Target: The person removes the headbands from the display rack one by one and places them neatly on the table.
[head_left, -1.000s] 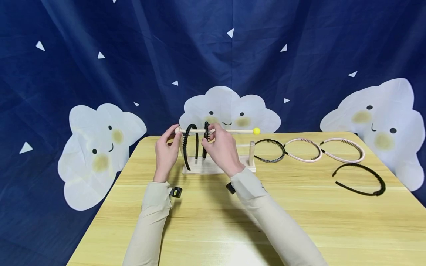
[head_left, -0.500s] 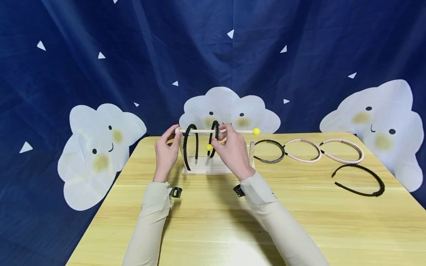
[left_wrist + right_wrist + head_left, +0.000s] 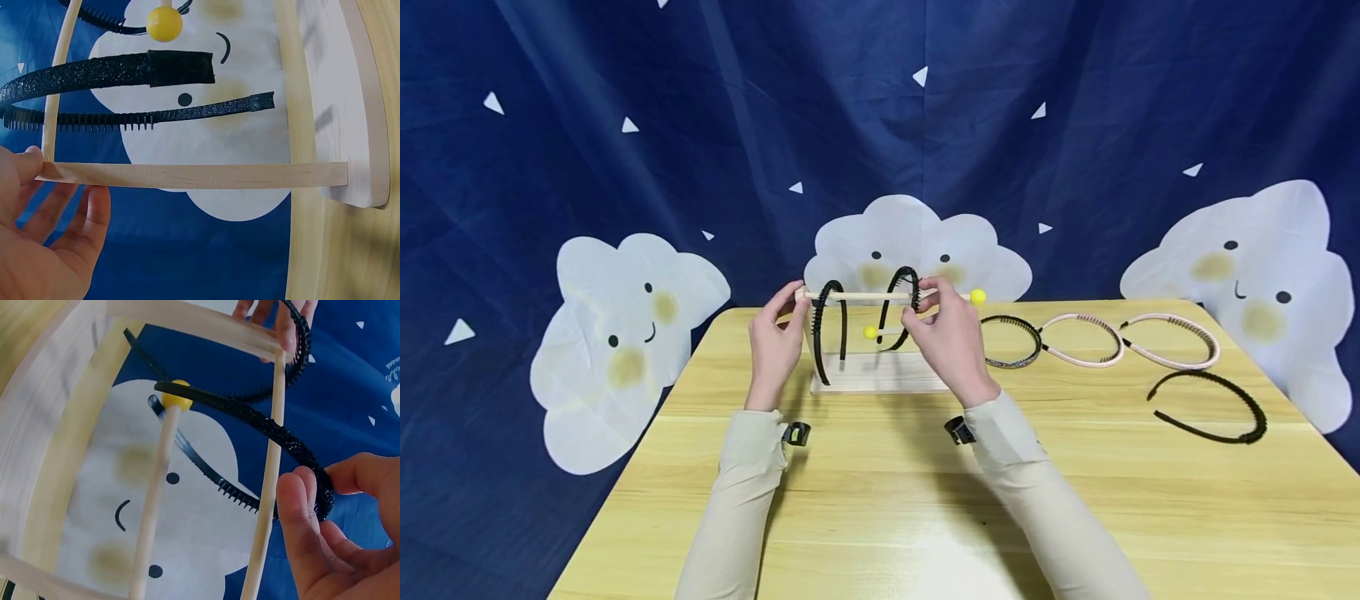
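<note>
A pale wooden rack (image 3: 880,379) has a long base and two rods. My left hand (image 3: 776,348) pinches the top of its left post (image 3: 206,176), where the upper rod (image 3: 865,297) begins. With thumb and fingers, my right hand (image 3: 953,340) pinches a black toothed headband (image 3: 275,431) that hangs around the upper rod, right of its middle. Another black headband (image 3: 844,329) straddles this rod near the left post, untouched by either hand. The upper rod ends in a yellow ball (image 3: 977,297) at the right. A second yellow ball (image 3: 177,395) tips the lower rod.
Right of the rack lie a dark headband (image 3: 1013,364) with a glittery section, two pale pink headbands (image 3: 1084,362) (image 3: 1172,362) and a nearer black headband (image 3: 1206,432). They rest on the wooden table (image 3: 865,500). A blue cloud-print curtain (image 3: 880,125) hangs behind.
My right hand has slid its headband rightward along the upper rod, away from the other one. The lower rod's yellow ball has come into view. My left hand has stayed on the post.
</note>
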`<state>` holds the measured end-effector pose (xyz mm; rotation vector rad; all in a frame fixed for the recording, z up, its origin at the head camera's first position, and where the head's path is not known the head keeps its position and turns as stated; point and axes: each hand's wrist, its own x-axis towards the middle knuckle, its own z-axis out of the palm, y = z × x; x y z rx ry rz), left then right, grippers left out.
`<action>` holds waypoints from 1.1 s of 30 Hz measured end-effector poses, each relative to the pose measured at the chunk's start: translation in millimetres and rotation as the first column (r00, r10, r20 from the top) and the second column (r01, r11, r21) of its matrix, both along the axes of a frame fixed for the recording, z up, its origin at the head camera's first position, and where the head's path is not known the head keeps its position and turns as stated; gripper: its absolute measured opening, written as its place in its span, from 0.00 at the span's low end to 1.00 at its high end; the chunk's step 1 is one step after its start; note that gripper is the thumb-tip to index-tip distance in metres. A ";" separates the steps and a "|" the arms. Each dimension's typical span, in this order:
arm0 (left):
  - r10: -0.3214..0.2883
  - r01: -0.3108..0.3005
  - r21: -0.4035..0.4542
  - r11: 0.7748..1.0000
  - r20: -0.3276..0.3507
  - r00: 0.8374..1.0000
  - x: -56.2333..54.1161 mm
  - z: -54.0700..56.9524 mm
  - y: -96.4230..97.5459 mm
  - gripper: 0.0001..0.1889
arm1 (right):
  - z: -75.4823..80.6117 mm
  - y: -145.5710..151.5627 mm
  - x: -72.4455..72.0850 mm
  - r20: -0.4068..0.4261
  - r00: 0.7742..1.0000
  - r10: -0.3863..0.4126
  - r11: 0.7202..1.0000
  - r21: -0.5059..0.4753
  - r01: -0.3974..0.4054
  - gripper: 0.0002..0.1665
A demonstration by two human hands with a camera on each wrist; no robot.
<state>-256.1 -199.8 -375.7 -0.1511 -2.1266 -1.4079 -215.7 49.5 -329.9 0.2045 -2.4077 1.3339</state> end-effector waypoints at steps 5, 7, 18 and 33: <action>-0.001 0.001 -0.002 1.000 -0.008 1.000 -0.4 0.4 1.2 0.17 | -1.4 10.5 -1.5 -0.003 1.000 -0.019 1.000 -0.014 0.019 0.23; -0.001 0.001 0.001 1.000 -0.008 1.000 -0.4 0.4 1.4 0.17 | -2.1 14.5 -1.6 0.001 1.000 -0.022 1.000 -0.020 0.022 0.23; -0.006 0.006 0.004 1.000 0.008 1.000 -0.6 1.4 1.5 0.17 | -10.3 39.2 -0.1 0.065 0.998 0.010 0.994 -0.106 -0.003 0.25; -0.007 0.007 0.002 1.000 -0.005 1.000 0.9 0.8 0.2 0.17 | -15.6 69.4 2.0 0.127 0.992 -0.015 0.985 -0.168 0.036 0.24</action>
